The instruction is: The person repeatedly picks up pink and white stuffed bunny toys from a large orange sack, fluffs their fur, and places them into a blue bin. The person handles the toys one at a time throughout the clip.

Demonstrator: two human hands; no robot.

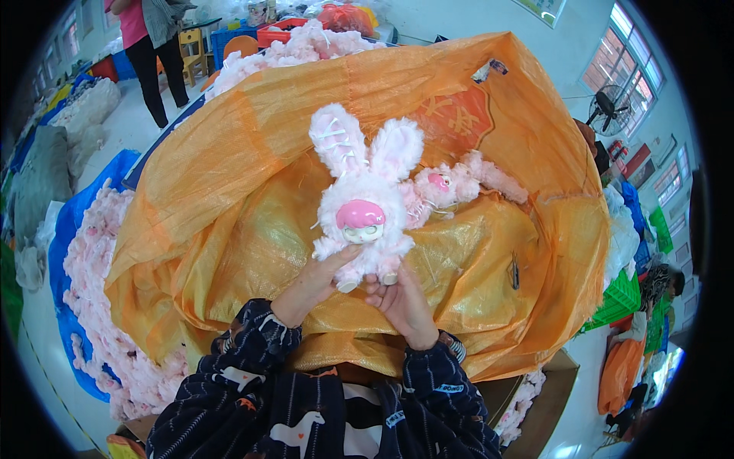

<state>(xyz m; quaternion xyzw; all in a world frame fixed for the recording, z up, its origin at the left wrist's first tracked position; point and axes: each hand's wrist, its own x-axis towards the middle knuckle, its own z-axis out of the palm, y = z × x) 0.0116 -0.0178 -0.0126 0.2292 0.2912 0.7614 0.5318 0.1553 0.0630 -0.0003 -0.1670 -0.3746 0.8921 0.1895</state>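
Observation:
A pale pink plush bunny doll (pixel 362 183) with long upright ears, a white lace on one ear and a glossy pink fringe above its pale face is held upright in front of me. My left hand (pixel 312 284) grips its lower side, with the thumb across the body just below the face. My right hand (pixel 404 301) holds it from below, its fingers at the doll's foot and partly hidden behind it. Beyond the doll's right side, more pink plush pieces (pixel 447 186) lie on the orange woven sack (pixel 267 229). Small dark thread snips (pixel 514 271) rest on the sack at the right.
Pink plush pieces are heaped in a blue bag (pixel 69 260) at the left, with more piled (pixel 306 47) behind the sack. A green crate (pixel 618 301) stands at the right. A cardboard box (pixel 552 402) is near my right elbow. Another person (pixel 149 53) stands at the far left.

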